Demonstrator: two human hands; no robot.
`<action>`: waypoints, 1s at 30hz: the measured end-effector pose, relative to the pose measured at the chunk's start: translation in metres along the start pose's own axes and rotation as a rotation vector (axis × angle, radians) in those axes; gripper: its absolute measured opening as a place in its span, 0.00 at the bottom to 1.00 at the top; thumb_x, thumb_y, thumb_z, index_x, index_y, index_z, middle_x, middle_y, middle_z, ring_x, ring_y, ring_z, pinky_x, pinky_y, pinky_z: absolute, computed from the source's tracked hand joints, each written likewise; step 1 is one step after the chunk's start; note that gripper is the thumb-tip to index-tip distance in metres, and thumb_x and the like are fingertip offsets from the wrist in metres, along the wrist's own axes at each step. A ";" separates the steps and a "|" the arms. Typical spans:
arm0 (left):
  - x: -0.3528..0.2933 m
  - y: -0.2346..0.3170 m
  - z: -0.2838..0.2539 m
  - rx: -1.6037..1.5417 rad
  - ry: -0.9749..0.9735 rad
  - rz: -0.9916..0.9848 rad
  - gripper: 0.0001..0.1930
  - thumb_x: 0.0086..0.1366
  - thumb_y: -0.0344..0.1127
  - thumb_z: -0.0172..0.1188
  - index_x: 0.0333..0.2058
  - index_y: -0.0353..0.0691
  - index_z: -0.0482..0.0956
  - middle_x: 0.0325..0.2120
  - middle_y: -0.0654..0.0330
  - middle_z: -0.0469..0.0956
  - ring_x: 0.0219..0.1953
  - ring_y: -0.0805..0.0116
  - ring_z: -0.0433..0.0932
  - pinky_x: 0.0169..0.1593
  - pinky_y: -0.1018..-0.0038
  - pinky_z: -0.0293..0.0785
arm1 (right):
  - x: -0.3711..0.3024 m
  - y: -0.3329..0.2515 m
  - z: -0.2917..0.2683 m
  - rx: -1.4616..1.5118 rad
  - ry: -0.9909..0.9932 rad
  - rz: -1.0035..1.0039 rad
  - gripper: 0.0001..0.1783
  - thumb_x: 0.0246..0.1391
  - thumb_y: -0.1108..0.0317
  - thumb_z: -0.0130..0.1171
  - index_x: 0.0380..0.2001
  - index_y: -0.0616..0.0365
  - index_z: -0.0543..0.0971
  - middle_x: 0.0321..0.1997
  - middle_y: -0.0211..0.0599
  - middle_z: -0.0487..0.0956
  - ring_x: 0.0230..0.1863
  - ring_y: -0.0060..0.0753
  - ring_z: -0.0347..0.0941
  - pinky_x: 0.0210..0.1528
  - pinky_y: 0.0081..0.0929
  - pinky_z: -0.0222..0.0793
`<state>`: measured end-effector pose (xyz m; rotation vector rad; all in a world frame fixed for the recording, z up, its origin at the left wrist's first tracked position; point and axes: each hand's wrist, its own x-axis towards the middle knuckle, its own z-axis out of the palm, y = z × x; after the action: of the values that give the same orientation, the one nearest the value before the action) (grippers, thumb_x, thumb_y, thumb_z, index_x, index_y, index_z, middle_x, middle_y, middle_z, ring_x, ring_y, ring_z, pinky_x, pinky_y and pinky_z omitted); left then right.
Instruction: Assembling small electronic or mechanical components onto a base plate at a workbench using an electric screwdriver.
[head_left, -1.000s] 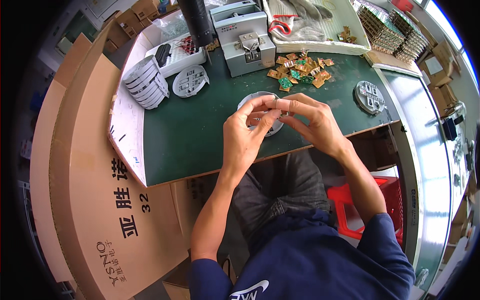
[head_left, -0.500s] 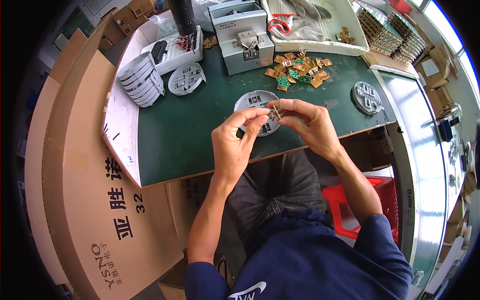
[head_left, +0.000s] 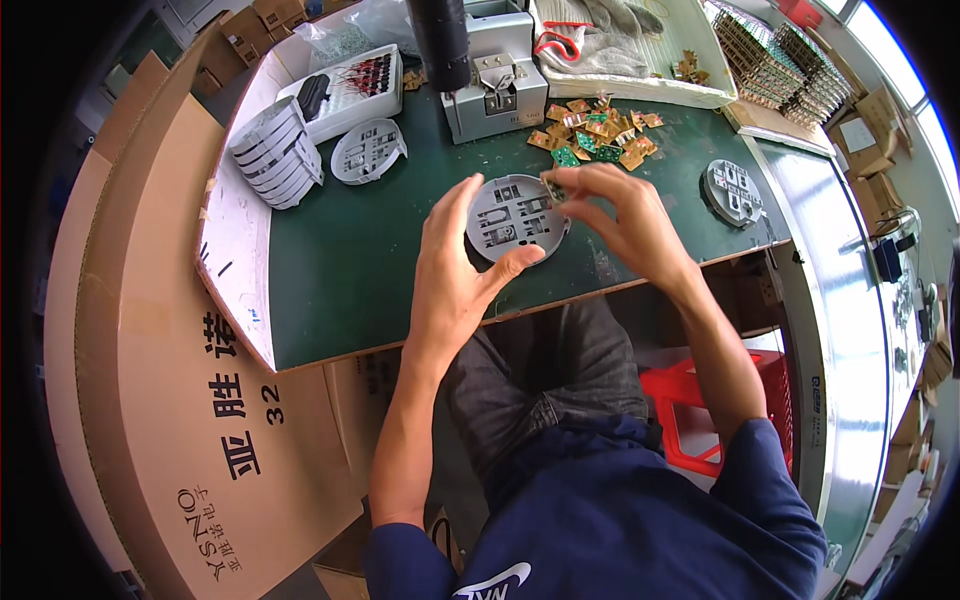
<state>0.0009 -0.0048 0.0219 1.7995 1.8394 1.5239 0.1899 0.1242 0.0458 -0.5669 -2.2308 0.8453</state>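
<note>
There are two hands (head_left: pixel 450 255) (head_left: pixel 628 222), three unstacked discs (head_left: pixel 512 220) (head_left: pixel 368 152) (head_left: pixel 734 192) (one between the hands, one at eleven o'clock, one at two), one machine (head_left: pixel 500 85) at twelve, one stool (head_left: pixel 657 393) at four, and, at one, boards (head_left: pixel 598 132) too heaped to count.

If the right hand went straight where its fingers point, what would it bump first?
Probably the round grey plate just beyond the right hand, though the hand's height is hard to tell.
</note>
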 end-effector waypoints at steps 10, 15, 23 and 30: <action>-0.002 -0.017 0.034 0.289 -0.051 -0.022 0.58 0.50 0.55 0.80 0.69 0.26 0.58 0.65 0.40 0.66 0.68 0.43 0.66 0.68 0.57 0.67 | 0.040 0.026 0.037 -0.352 -0.093 -0.267 0.19 0.56 0.75 0.66 0.52 0.61 0.82 0.49 0.48 0.81 0.51 0.51 0.78 0.52 0.40 0.76; -0.002 -0.014 0.031 0.236 -0.038 -0.036 0.56 0.50 0.54 0.80 0.68 0.27 0.60 0.65 0.40 0.66 0.67 0.44 0.67 0.68 0.56 0.68 | 0.041 0.025 0.037 -0.392 -0.138 -0.273 0.19 0.55 0.76 0.66 0.51 0.62 0.82 0.49 0.48 0.80 0.51 0.53 0.78 0.53 0.41 0.76; -0.005 -0.016 0.031 0.257 -0.025 -0.014 0.51 0.51 0.53 0.80 0.65 0.29 0.65 0.66 0.41 0.67 0.67 0.44 0.68 0.67 0.56 0.69 | 0.029 0.016 0.020 -0.375 -0.231 -0.259 0.19 0.55 0.77 0.62 0.51 0.63 0.82 0.53 0.49 0.80 0.57 0.51 0.76 0.59 0.41 0.74; -0.005 -0.014 0.030 0.278 -0.041 -0.036 0.46 0.53 0.54 0.78 0.62 0.29 0.70 0.67 0.42 0.66 0.67 0.45 0.67 0.67 0.57 0.69 | 0.027 0.019 0.022 -0.477 -0.197 -0.332 0.18 0.59 0.74 0.62 0.53 0.59 0.80 0.58 0.51 0.79 0.59 0.55 0.75 0.61 0.41 0.74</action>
<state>0.0141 0.0111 -0.0050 1.8805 2.1395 1.2603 0.1585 0.1442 0.0318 -0.3158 -2.6276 0.2034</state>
